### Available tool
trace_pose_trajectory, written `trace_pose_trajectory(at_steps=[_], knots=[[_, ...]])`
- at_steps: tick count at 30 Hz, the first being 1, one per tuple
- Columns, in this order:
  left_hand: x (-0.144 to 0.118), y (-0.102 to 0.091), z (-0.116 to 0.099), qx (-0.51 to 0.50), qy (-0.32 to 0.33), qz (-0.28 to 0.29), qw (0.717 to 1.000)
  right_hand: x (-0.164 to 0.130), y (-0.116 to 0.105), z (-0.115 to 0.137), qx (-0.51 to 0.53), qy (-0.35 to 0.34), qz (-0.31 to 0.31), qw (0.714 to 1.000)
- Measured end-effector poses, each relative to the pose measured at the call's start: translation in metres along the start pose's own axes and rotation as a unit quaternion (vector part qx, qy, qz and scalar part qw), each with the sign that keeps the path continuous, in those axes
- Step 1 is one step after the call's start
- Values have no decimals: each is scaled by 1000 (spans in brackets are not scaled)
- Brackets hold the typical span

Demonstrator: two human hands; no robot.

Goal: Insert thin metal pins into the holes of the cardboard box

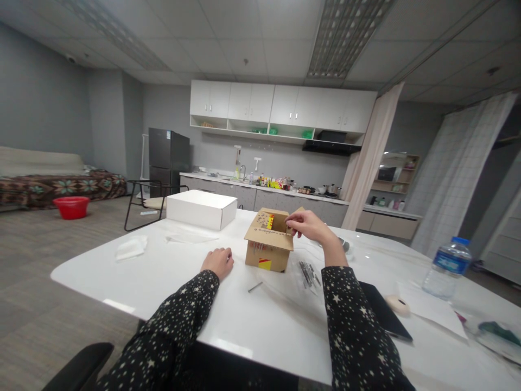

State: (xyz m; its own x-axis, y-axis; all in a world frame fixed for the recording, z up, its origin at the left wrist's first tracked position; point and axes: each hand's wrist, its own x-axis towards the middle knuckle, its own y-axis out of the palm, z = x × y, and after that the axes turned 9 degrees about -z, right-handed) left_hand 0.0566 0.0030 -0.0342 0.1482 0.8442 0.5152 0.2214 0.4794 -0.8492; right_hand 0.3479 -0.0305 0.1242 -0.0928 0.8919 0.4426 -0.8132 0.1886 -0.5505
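Note:
A small cardboard box [266, 258] stands with its top open. Several nail heads dot its flaps, and several nail shanks hang down below the front flap [264, 234]. At the box's right edge, my right hand [306, 225] has thumb and fingers pinched together; what is between them is too small to make out. My left hand [218, 263] rests on the table left of the box, fingers loosely bent and apart from it. One loose nail [255, 287] lies in front of the box. A clear plastic bag of nails [309, 275] lies to its right.
On the white table [163, 282] are a white box [199, 209] behind my left hand and a white tissue [131, 247]. To the right lie a black tablet-like slab [382, 309], a beige mouse [398, 305], paper [435, 315] and a water bottle [446, 269].

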Motion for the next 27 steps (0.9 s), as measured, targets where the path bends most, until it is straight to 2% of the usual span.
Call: trace_pose_trajectory(at_steps=[9, 27], knots=[[0, 0, -4, -1, -1, 5, 1000, 1, -1, -4, 4, 4, 0, 1000], [-3, -3, -2, -13, -8, 8, 1000, -4, 4, 3, 21, 6, -37, 999]])
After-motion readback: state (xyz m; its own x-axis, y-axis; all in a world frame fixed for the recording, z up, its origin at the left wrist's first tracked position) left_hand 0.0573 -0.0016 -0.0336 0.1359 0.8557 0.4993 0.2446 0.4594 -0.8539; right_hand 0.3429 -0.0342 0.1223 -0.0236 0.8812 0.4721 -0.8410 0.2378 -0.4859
